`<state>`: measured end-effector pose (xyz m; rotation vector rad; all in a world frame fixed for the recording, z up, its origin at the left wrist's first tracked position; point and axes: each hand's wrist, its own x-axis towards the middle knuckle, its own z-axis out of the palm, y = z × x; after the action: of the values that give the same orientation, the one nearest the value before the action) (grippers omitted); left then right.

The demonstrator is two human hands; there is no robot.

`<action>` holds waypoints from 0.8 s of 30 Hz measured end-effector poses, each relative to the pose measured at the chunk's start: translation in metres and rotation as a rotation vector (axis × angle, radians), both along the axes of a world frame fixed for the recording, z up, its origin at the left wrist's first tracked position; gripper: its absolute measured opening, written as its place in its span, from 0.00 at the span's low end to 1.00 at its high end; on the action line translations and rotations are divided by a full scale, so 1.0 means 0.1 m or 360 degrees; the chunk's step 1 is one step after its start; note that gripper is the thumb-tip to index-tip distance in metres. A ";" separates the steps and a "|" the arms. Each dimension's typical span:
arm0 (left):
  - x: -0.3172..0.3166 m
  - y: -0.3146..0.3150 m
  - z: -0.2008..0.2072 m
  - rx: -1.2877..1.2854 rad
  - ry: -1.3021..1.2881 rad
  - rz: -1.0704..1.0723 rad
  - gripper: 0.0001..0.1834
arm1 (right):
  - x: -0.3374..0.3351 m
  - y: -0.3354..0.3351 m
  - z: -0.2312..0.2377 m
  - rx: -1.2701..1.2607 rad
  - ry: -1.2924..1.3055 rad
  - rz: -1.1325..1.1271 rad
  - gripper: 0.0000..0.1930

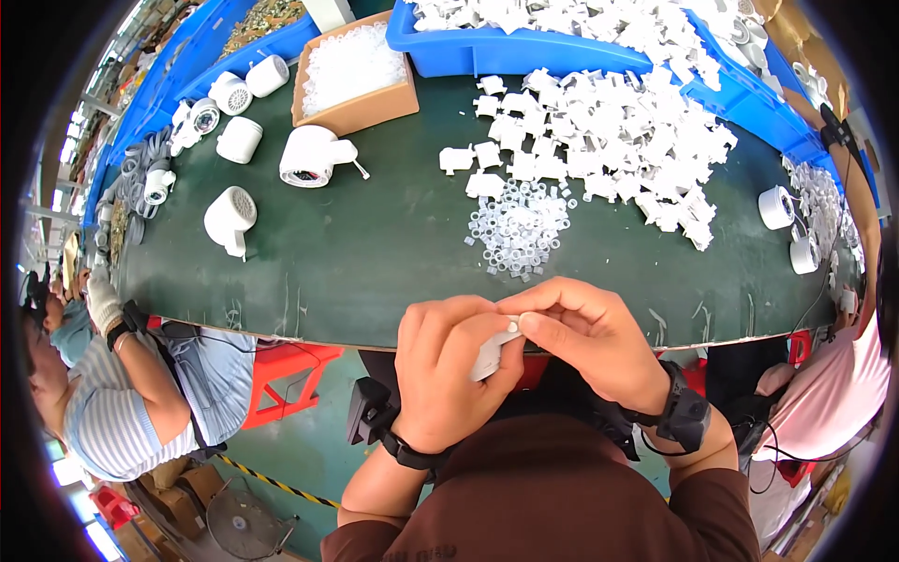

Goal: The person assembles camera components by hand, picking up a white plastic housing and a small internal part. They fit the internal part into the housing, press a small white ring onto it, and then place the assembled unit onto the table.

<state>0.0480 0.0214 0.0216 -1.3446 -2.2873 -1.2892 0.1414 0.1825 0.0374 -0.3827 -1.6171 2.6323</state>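
My left hand (440,379) is closed around a small white plastic part (489,360), just off the table's near edge. Much of the part is hidden by my fingers. My right hand (604,347) meets it at the upper end, thumb and forefinger pinched together; whatever sits between those fingertips is too small to make out. Beyond my hands lies a heap of small translucent rings (520,229). Behind the rings spreads a large pile of white plastic parts (599,136).
Blue bins (524,51) line the green table's (375,253) far side, beside a cardboard box (361,108) of clear pieces. Round white housings (309,157) stand at left, others (775,208) at right. Co-workers sit on both sides; one wears a white glove (101,298).
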 end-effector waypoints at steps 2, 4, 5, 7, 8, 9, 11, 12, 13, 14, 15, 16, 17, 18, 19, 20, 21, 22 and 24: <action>0.00 0.00 -0.02 0.0013 0.0026 -0.0032 0.20 | 0.02 0.00 -0.01 0.0101 -0.0023 0.0002 0.12; 0.00 -0.01 -0.01 0.0015 0.0025 -0.0019 0.20 | 0.01 -0.03 -0.02 0.0173 -0.0004 -0.0020 0.12; 0.01 -0.01 -0.01 0.0022 0.0023 -0.0010 0.20 | 0.01 -0.06 -0.02 0.0250 0.0014 -0.0045 0.11; 0.00 0.01 0.00 0.0025 -0.0001 -0.0027 0.19 | 0.04 -0.11 -0.05 0.0266 0.0022 -0.0115 0.11; -0.01 0.03 0.01 0.0031 -0.0028 -0.0048 0.19 | 0.05 -0.14 -0.06 0.0287 0.0027 -0.0187 0.10; -0.04 0.01 0.02 0.0050 -0.0029 -0.0073 0.19 | 0.05 -0.18 -0.05 0.0307 0.0025 -0.0213 0.10; -0.17 -0.04 0.05 -0.0058 -0.0002 -0.0290 0.19 | 0.05 -0.18 -0.01 0.0197 -0.0096 -0.0150 0.10; -0.25 -0.08 0.08 -0.0158 0.0015 -0.0370 0.18 | 0.07 -0.16 -0.08 0.0333 -0.0012 -0.0106 0.09; -0.33 -0.14 0.12 -0.0247 0.0037 -0.0467 0.17 | 0.09 -0.11 -0.13 0.0481 0.0058 -0.0073 0.09; -0.40 -0.24 0.14 -0.0430 0.0251 -0.0249 0.19 | 0.10 -0.05 -0.11 0.0771 0.0154 -0.0142 0.07; -0.47 -0.33 0.18 -0.0597 0.0464 -0.0027 0.22 | 0.13 0.02 -0.11 0.0983 0.0255 -0.0293 0.05; -0.52 -0.36 0.18 -0.0561 0.0383 0.0279 0.25 | 0.21 0.15 -0.08 0.1294 0.0315 -0.0485 0.05; -0.59 -0.40 0.15 -0.0536 0.0297 0.0588 0.28 | 0.27 0.30 -0.05 0.1597 0.0381 -0.0669 0.06; -0.76 -0.55 0.04 -0.0500 0.0331 0.0693 0.31 | 0.36 0.50 0.00 0.1879 0.0339 -0.0855 0.06; -0.89 -0.66 -0.08 -0.0472 0.0367 0.0814 0.33 | 0.47 0.72 0.02 0.2179 0.0209 -0.0988 0.05; -0.88 -0.65 -0.08 -0.0415 0.0343 0.0885 0.32 | 0.56 0.99 -0.02 0.2508 0.0175 -0.1286 0.06; -0.80 -0.58 -0.04 -0.0345 0.0375 0.0935 0.34 | 0.72 1.35 0.01 0.2790 0.0068 -0.1365 0.08; -0.75 -0.56 -0.05 -0.0367 0.0426 0.0907 0.35 | 0.88 1.67 0.00 0.2912 -0.0095 -0.1562 0.10; -0.68 -0.51 -0.07 -0.0371 0.0478 0.0870 0.36 | 1.33 2.47 -0.01 0.3216 -0.0465 -0.1845 0.16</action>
<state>-0.0198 -0.0294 0.0141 -0.8002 -2.3910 -0.6210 0.2748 0.4291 0.0368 -0.9233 -2.0415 -0.2649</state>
